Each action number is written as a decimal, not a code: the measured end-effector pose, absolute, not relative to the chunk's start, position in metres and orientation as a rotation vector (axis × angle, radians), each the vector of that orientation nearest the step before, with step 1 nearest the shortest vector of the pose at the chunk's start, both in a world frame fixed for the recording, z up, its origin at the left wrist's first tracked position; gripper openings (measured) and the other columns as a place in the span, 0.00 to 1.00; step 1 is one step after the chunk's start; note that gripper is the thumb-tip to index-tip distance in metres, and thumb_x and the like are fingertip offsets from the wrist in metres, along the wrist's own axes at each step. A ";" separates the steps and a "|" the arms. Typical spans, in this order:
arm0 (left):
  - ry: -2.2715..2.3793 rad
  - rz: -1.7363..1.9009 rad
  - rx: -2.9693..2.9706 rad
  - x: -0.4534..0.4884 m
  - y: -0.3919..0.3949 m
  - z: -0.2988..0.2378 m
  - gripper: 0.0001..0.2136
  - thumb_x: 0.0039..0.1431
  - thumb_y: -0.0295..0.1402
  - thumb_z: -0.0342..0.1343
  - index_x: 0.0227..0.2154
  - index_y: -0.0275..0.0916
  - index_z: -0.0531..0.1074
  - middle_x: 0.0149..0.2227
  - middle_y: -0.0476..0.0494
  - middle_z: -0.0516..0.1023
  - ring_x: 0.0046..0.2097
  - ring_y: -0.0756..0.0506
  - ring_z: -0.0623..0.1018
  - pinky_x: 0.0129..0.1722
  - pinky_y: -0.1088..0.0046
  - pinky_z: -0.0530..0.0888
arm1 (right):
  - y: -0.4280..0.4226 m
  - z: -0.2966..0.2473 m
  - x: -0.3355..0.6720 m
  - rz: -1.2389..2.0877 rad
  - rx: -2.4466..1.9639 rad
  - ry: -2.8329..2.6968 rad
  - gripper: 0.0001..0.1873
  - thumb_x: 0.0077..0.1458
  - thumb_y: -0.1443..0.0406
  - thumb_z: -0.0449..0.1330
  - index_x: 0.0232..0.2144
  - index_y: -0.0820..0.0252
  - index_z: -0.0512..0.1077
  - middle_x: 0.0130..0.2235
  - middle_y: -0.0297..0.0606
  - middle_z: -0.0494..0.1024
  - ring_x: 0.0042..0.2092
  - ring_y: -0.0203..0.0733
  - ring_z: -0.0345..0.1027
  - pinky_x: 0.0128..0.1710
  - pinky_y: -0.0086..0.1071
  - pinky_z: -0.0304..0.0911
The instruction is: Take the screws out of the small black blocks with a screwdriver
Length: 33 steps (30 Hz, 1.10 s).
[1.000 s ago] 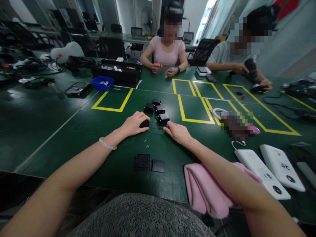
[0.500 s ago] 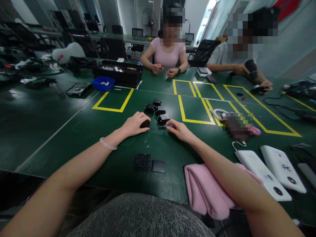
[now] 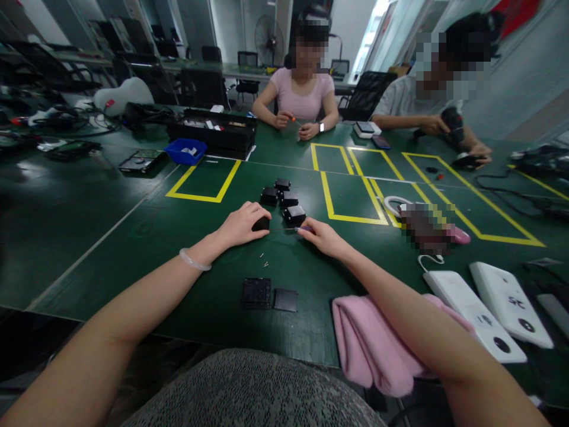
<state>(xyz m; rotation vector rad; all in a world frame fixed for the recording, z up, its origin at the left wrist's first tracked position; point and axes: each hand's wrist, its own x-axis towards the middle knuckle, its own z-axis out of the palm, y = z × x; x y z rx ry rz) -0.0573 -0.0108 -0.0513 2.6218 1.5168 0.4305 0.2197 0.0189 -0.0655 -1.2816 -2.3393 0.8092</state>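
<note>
Wrapped round a small black box (image 3: 261, 224), my left hand (image 3: 240, 224) holds it on the green table. My right hand (image 3: 323, 236) pinches a screwdriver (image 3: 304, 229) with a purplish handle. Its thin shaft points left toward the held box; whether the tip touches the box, I cannot tell. Just beyond my hands sits a cluster of several black boxes, the nearest box (image 3: 294, 216) with a pale top. Small screws (image 3: 265, 264) lie on the table nearer to me. Closer still are a black ribbed plastic part (image 3: 256, 293) and a flat black plate (image 3: 285, 299).
A pink cloth (image 3: 373, 344) hangs at the table edge under my right forearm, beside white power banks (image 3: 473, 314). Yellow tape (image 3: 360, 219) marks rectangles. A blue bin (image 3: 185, 152) stands by a black tray (image 3: 211, 139). Two people work across the table.
My hands have barely moved; the screwdriver has shifted slightly in my right fingers. Across the table, the person in pink has raised an orange-ended tool and brought both hands closer together.
</note>
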 end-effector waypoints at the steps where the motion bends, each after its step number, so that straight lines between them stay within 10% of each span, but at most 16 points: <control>1: 1.519 0.431 2.619 -0.057 -0.011 -0.051 0.16 0.62 0.37 0.61 0.51 0.42 0.71 0.52 0.40 0.74 0.53 0.37 0.71 0.42 0.63 0.76 | 0.019 -0.066 0.220 0.810 -1.278 -2.338 0.12 0.62 0.55 0.54 0.33 0.57 0.66 0.30 0.35 0.72 0.31 0.39 0.62 0.33 0.32 0.55; 33: 1.523 0.422 2.615 -0.056 -0.012 -0.049 0.15 0.63 0.37 0.60 0.51 0.42 0.71 0.51 0.39 0.74 0.53 0.37 0.71 0.41 0.63 0.76 | 0.017 -0.067 0.219 0.804 -1.257 -2.359 0.10 0.61 0.57 0.55 0.36 0.58 0.69 0.31 0.34 0.74 0.32 0.39 0.63 0.34 0.32 0.56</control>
